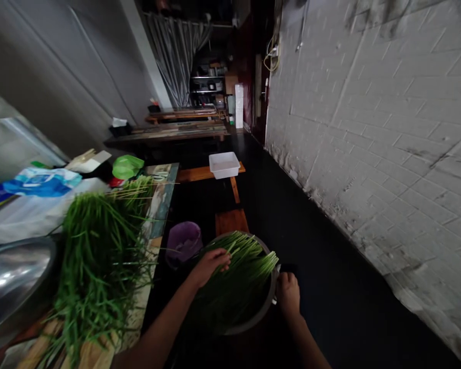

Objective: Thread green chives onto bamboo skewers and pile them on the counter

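Brick wall (369,128) is running down the right side, dark floor btwn it and the work area. On the left, a worn table (165,200) is carrying a big loose pile of greens (96,256), prob. chives, w/ a steel bowl (11,282) crowding its near corner and bags behind. Lower centre, a round metal basin (267,302) is sitting below table level, near a wooden bench (230,220). 1 chive bundle (238,271) is lying across the basin, cut ends pointing to the right rim. A purple bucket (184,241) is standing just beside the basin, table side. A white tub (225,164) is resting on the bench farther off.

Left hand (211,264) is lying on top of the bundle, fingers curling over the stalks in a loose grasp. Right hand (288,294) is clenching the basin's rim at the cut-end side.

Step in hand, as I'm judging it: settling 1 bundle in the basin while steadying the basin. Any next move is calling for a firm hold at the rim, since only 1 side is being gripped, and for keeping the stalks together so none are sliding over the edge.
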A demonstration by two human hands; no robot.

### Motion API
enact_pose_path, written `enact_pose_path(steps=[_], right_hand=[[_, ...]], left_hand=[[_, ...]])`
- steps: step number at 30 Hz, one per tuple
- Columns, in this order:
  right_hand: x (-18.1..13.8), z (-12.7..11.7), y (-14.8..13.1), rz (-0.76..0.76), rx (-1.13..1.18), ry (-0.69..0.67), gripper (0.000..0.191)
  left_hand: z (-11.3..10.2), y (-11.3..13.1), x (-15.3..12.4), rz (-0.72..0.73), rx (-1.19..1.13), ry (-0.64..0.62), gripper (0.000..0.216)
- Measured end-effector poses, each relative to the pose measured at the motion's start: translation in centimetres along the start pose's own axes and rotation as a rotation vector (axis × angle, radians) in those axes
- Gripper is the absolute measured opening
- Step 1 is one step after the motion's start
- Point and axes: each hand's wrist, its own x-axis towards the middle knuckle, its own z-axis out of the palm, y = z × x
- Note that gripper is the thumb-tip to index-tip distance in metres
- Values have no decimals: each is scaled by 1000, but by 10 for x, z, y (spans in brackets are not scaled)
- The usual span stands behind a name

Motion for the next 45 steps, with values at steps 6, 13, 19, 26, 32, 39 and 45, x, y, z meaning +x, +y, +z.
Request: enact_pose_path(steps=[6, 13, 19, 26, 32, 39, 45], right_hand=[[16, -10, 7, 71, 4, -119, 22], [-14, -43, -12, -68, 293, -138, 39], [-29, -80, -48, -177, 629, -117, 36], [-28, -83, -71, -225, 679, -96, 32], [-29, -85, -72, -228, 648, -128, 35], [-32, -91, -77, -213, 645, -151, 35], [-33, -98, -84, -167, 690, -147, 33]], left_hand=[[10, -4, 9, 40, 13, -49, 27], [15, 0, 13, 18, -115, 23, 32], [20, 6, 24, 88, -218, 62, 29], [33, 23, 15, 114, -295, 12, 29], [33, 30, 11, 83, -419, 47, 30], [31, 28, 13, 148, -419, 58, 27], [28, 22, 18, 205, -318, 48, 26]])
